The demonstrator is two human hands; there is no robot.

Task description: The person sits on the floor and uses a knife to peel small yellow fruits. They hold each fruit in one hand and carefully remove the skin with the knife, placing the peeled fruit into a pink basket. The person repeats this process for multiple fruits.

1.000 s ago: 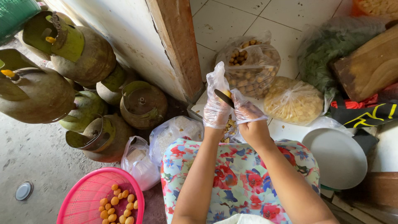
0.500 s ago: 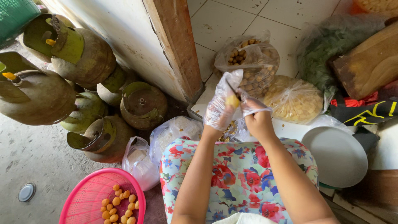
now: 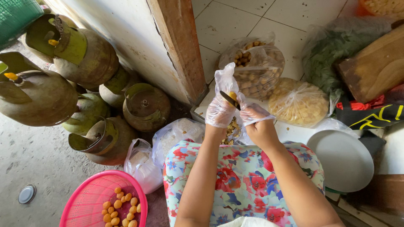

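Observation:
Both my hands wear thin clear plastic gloves and are raised together above my flowered lap. My left hand (image 3: pixel 218 112) pinches a small yellow fruit (image 3: pixel 232 96) at its fingertips. My right hand (image 3: pixel 257 118) grips a small knife (image 3: pixel 229 100), whose dark blade lies slanted across the fruit. A heap of brownish peelings (image 3: pixel 230 128) sits below the hands. At the lower left a pink plastic basket (image 3: pixel 84 201) holds several peeled yellow fruits (image 3: pixel 118 208).
Behind the hands lie a clear bag of brown fruits (image 3: pixel 256 63) and a bag of yellow pieces (image 3: pixel 296 103). Several green gas cylinders (image 3: pixel 84 59) stand left, beside a wooden post (image 3: pixel 181 46). A white round plate (image 3: pixel 341 159), a bag of greens (image 3: pixel 328 54) and a wooden board (image 3: pixel 374 63) are right.
Half a second ago the hands were slightly apart, with the fruit lifted in the left. Now the right hand has brought the knife blade back across the fruit.

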